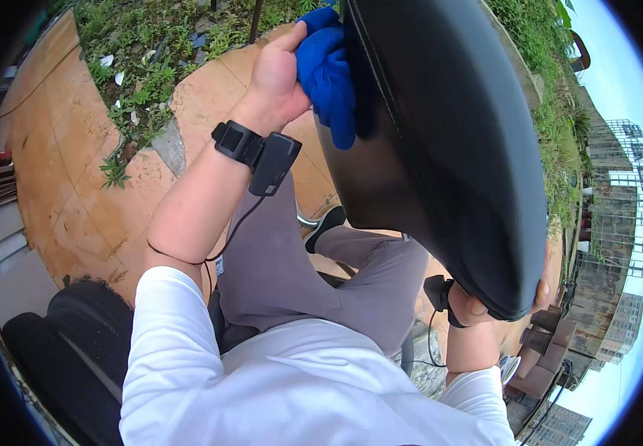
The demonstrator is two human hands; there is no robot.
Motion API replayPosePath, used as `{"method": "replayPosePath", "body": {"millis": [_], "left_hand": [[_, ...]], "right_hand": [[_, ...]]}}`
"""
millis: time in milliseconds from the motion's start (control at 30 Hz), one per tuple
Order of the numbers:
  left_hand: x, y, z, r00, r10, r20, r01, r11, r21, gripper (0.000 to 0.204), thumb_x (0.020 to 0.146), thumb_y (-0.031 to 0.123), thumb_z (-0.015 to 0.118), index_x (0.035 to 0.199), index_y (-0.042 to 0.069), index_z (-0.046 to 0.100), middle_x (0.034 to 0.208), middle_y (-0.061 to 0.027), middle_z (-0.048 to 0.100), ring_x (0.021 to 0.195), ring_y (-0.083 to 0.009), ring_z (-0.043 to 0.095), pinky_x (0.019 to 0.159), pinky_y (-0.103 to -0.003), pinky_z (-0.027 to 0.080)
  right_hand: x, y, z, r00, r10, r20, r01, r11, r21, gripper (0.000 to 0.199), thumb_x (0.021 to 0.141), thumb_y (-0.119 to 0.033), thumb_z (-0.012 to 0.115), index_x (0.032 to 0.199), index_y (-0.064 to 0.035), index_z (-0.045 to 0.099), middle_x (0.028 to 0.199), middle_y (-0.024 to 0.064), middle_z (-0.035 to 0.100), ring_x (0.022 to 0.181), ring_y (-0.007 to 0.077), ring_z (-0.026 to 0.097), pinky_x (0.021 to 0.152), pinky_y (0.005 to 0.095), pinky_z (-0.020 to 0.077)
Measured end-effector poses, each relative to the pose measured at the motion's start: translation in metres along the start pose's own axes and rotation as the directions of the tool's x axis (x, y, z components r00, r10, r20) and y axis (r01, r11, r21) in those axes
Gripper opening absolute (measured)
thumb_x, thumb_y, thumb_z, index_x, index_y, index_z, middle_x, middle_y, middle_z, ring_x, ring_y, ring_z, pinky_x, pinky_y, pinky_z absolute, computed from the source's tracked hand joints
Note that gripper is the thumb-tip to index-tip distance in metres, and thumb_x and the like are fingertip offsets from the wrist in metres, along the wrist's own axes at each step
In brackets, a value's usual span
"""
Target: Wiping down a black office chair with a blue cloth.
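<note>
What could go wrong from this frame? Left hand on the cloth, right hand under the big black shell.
1. The black curved shell is large and held only at its lower end by the right hand; it might slip or tip as the wiping pushes on it.
2. The blue cloth is bunched in the left hand, so a dangling fold may drag.
3. The cable from the left wrist device hangs loose and may snag.

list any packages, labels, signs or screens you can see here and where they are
None that can be made out: no package, sign or screen shows.
Small white tag: beside the grey trouser leg, under the left forearm; too small to tell more.
White scraps: scattered in the weeds at the upper left; could be litter.
</note>
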State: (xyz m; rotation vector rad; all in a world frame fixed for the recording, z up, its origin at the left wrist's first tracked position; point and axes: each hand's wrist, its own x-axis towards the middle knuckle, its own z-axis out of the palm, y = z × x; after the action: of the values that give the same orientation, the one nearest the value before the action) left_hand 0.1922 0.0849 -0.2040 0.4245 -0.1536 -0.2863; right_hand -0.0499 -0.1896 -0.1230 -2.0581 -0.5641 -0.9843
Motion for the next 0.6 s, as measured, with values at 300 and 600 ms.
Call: {"method": "replayPosePath", "body": {"millis": [300, 600], "left_hand": [[-0.156, -0.047, 0.068, 0.989, 0.079, 0.124, -0.109, 0.959, 0.262, 0.064, 0.11, 0.044, 0.039, 0.16, 0.007, 0.026, 0.151, -0.0154, 0.048, 0.127, -0.0286, 0.058, 0.103, -0.045, 0.052], [-0.187, -0.005, 0.166, 0.976, -0.213, -0.051, 0.212, 0.858, 0.469, 0.105, 0.087, 0.076, 0.061, 0.165, 0.023, 0.015, 0.168, -0.0084, 0.026, 0.152, -0.0293, 0.033, 0.122, -0.052, 0.033]], "right_hand": [[0.001, -0.003, 0.004, 0.993, -0.1, -0.061, 0.087, 0.977, -0.194, 0.091, 0.084, -0.067, 0.074, 0.149, -0.0229, 0.029, 0.152, 0.0221, 0.041, 0.135, 0.0385, 0.05, 0.113, 0.0542, 0.0442], [0.012, 0.0, -0.002, 0.981, -0.193, 0.029, 0.195, 0.971, -0.138, 0.082, 0.087, -0.053, 0.078, 0.147, -0.0182, 0.033, 0.145, 0.0277, 0.045, 0.133, 0.0415, 0.051, 0.111, 0.0539, 0.0421]]}}
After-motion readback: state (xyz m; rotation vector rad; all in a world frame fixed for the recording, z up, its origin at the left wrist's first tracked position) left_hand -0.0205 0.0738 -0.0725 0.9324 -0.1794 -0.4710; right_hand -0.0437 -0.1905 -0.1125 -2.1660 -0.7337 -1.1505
